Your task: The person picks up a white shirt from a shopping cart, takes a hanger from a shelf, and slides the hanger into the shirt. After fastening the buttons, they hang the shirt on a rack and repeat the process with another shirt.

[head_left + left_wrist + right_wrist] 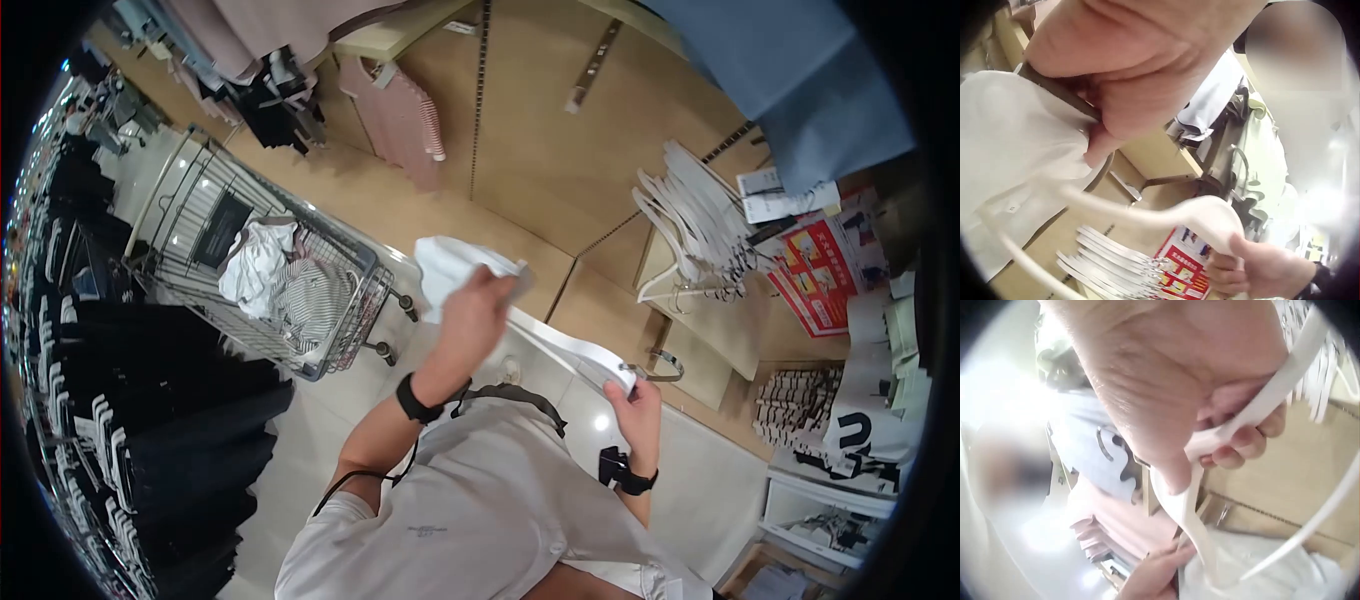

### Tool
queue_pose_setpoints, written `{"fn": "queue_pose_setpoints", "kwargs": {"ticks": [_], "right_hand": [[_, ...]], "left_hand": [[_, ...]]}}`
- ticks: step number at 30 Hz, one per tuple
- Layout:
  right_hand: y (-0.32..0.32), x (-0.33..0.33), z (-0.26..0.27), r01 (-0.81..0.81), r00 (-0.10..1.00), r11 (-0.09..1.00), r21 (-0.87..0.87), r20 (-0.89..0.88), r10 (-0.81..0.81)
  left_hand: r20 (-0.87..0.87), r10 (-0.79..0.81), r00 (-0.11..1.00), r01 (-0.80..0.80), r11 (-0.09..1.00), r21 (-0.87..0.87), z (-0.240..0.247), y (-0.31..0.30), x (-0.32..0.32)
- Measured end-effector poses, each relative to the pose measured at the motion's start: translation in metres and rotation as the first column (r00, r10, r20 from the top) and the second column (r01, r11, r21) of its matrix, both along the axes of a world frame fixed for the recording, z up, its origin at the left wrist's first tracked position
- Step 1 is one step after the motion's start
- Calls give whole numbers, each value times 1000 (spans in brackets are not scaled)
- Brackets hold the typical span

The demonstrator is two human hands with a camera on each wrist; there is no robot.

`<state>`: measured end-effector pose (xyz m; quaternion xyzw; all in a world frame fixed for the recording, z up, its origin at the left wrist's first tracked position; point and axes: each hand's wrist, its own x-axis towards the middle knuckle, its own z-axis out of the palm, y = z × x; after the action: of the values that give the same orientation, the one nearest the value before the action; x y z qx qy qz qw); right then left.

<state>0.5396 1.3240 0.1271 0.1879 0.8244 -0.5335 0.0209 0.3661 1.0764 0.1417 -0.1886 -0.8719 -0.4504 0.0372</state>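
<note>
- White garment [440,272]: pale, soft cloth, partly bunched, creased. Pinched by left hand [474,318], held up off the floor. Hangs loose away from the grip; left wrist view shows it draping in broad folds.
- White hanger [565,347]: smooth, curved shoulder arm, thinner straight bar below it, metal hook [666,378]. Gripped by right hand [636,412], near the hook. Tilted, in mid-air; head view has it sloping from the garment down to the right hand.
- Garment vs hanger: hanger's far end meets the garment in view, just beside left hand. Blurry there, can't tell if it's inside the cloth or only in front.
</note>
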Motion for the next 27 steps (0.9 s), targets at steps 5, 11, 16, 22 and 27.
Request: {"fn": "queue_pose_setpoints", "kwargs": {"ticks": [5, 11, 16, 22, 27], "right_hand": [[-84, -40, -22, 105, 979, 985, -134, -161, -126], [-113, -63, -48, 22, 963, 999, 44, -270, -10], [-119, -60, -44, 155, 923, 958, -240, -310, -228], [-128, -52, -7, -71, 972, 987, -145, -233, 36], [-132, -59, -3, -20, 928, 967, -253, -365, -77]], "left_hand": [[63, -142, 988, 120, 957, 263, 8, -5, 36], [-55, -386, 921, 381, 859, 342, 33, -22, 73], [-55, 15, 998, -1, 972, 233, 22, -40, 72], [-164, 498, 851, -441, 849, 290, -27, -65, 23], [-61, 347, 936, -325, 918, 228, -2, -63, 49]]}}
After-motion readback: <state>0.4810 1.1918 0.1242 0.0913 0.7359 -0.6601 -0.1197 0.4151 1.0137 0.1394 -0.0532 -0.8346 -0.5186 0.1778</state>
